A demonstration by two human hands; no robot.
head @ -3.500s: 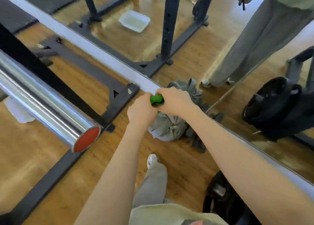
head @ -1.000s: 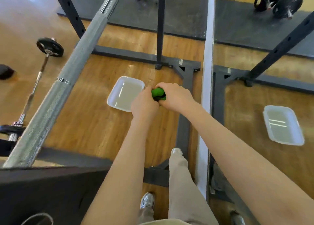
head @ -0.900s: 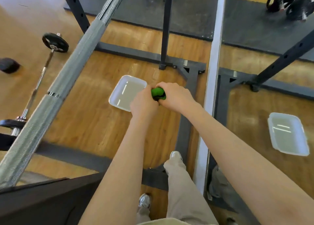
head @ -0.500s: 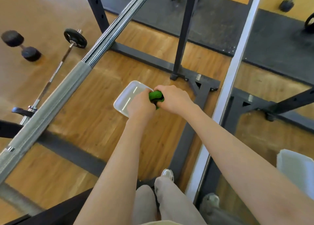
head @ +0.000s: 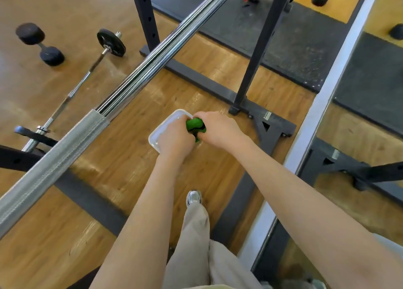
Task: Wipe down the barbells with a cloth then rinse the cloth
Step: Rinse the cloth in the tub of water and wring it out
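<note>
Seen from above, a person's two bare forearms reach forward over a wooden floor (head: 113, 157). A beige trouser leg and a silver shoe (head: 193, 198) show below them. The left hand (head: 175, 139) and right hand (head: 214, 128) are both curled tightly around a bunched green cloth (head: 194, 125), held between them above a white tub (head: 160, 130) standing on the floor. To the left, a steel barbell (head: 98, 118) runs diagonally across a black rack (head: 253, 70). Farther left on the floor lie a smaller barbell (head: 87, 74) and a black dumbbell (head: 40, 43). A mirror (head: 359, 136) stands along the right.
</note>
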